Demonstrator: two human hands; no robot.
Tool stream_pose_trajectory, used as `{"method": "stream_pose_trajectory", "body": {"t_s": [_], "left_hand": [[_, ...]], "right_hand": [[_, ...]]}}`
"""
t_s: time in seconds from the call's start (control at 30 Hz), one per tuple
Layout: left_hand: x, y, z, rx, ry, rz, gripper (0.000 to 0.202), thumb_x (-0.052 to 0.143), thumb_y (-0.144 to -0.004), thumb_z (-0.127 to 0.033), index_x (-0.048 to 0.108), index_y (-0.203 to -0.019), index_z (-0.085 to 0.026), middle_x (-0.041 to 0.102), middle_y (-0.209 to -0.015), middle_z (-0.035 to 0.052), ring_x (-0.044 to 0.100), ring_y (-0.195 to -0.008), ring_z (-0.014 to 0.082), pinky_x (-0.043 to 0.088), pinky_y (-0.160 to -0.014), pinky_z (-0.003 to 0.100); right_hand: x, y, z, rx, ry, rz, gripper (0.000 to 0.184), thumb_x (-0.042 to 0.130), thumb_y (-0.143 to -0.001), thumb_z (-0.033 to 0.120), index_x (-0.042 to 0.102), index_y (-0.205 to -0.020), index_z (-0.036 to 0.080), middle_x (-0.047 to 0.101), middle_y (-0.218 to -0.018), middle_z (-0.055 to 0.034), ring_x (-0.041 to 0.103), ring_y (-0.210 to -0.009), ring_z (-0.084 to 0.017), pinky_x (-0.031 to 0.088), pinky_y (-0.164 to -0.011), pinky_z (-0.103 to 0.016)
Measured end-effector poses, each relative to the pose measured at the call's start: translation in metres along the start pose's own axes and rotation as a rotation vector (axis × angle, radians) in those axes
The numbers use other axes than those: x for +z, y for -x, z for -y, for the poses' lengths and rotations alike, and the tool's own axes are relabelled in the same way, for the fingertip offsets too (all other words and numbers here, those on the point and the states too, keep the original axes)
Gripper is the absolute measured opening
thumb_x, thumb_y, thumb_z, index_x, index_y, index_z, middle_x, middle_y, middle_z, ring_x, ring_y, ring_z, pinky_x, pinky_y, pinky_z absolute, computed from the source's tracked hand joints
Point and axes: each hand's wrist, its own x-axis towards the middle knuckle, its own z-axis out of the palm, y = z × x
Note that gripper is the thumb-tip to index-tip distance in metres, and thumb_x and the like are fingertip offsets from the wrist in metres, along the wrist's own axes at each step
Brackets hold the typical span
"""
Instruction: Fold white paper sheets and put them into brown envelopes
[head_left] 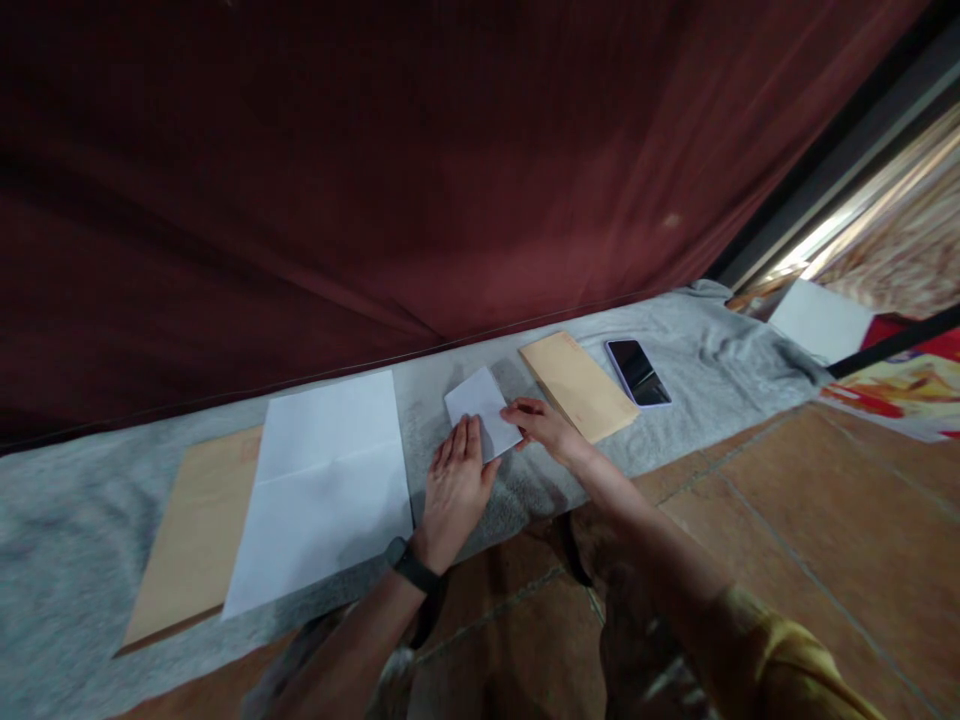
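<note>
A small folded sheet of white paper (480,398) lies on the grey cloth in front of me. My left hand (457,475) rests on its lower left part, fingers stretched out flat and pressed down on it. At its right edge, my right hand (541,425) has thumb and fingers closed on the paper. Just right of that hand is a small stack of brown envelopes (581,385). To the left lie larger white sheets (326,490) with a crease across the middle, partly covering a big brown envelope (191,530).
A phone (637,372) lies face up beyond the small envelopes. The grey cloth (720,350) covers a narrow bench against a dark red curtain (450,180). White and colourful printed sheets (821,318) are at the far right, above a tiled floor (825,520).
</note>
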Motion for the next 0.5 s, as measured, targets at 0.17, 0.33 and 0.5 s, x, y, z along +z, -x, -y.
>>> {"method": "stream_pose_trajectory", "body": {"t_s": [0.17, 0.33, 0.5], "left_hand": [[-0.007, -0.004, -0.004, -0.017, 0.093, -0.025, 0.051, 0.041, -0.1, -0.024, 0.042, -0.148, -0.008, 0.053, -0.148, 0.0197, 0.057, -0.131, 0.0292, 0.048, -0.105, 0.042], [-0.013, -0.008, 0.003, -0.123, 0.439, -0.129, 0.042, 0.034, -0.103, -0.033, 0.059, -0.131, -0.014, 0.071, -0.122, 0.0161, 0.068, -0.112, 0.026, 0.052, -0.094, 0.036], [-0.014, -0.016, 0.01, -0.4, 1.003, -0.158, 0.049, 0.045, -0.097, -0.059, 0.07, -0.096, -0.016, 0.074, -0.089, 0.0094, 0.069, -0.091, 0.0249, 0.053, -0.087, 0.035]], "right_hand": [[0.002, 0.007, 0.005, -0.031, -0.105, 0.07, 0.042, 0.079, -0.065, 0.057, 0.059, -0.071, 0.02, 0.055, -0.059, 0.0051, 0.053, -0.057, -0.011, 0.046, -0.057, -0.023], [-0.003, 0.002, 0.002, -0.055, -0.123, -0.06, 0.046, 0.073, -0.07, 0.062, 0.062, -0.084, 0.019, 0.067, -0.081, -0.0019, 0.061, -0.071, -0.014, 0.049, -0.067, -0.027], [-0.012, -0.01, -0.007, -0.12, 0.029, -0.367, 0.039, 0.071, -0.072, 0.05, 0.063, -0.098, 0.021, 0.069, -0.096, -0.0024, 0.062, -0.09, -0.018, 0.049, -0.076, -0.028]]}}
